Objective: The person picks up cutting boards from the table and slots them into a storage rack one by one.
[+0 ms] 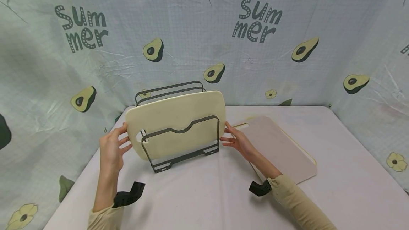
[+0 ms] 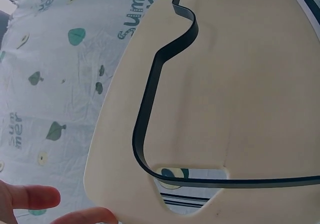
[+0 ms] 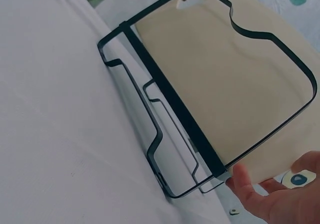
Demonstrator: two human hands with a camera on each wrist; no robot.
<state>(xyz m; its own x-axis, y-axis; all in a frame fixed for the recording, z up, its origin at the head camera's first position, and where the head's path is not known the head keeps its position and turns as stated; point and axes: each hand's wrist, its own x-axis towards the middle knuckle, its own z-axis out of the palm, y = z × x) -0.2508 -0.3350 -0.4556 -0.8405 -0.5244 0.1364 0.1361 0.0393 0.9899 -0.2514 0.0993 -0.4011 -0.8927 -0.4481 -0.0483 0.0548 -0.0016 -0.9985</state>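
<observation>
A cream cutting board [image 1: 175, 123] stands on its long edge in a dark wire rack [image 1: 179, 159], behind the rack's notched front bar. It leans slightly, and its handle slot [image 2: 187, 206] is at the left end. My left hand [image 1: 111, 148] holds the board's left edge with its fingertips; its lower fingers are spread apart. At the opposite edge, my right hand [image 1: 239, 143] holds the board beside the rack's right upright. In the right wrist view, fingers [image 3: 243, 181] show close to the rack's corner. The far side of the board is hidden.
A pinkish cutting board [image 1: 284, 148] lies flat on the white table [image 1: 191, 201] to the right, partly under my right forearm, with a cream edge showing along it. Behind the table hangs a patterned curtain [image 1: 179, 17]. Two rear hoops [image 1: 172, 87] of the rack rise behind the standing board.
</observation>
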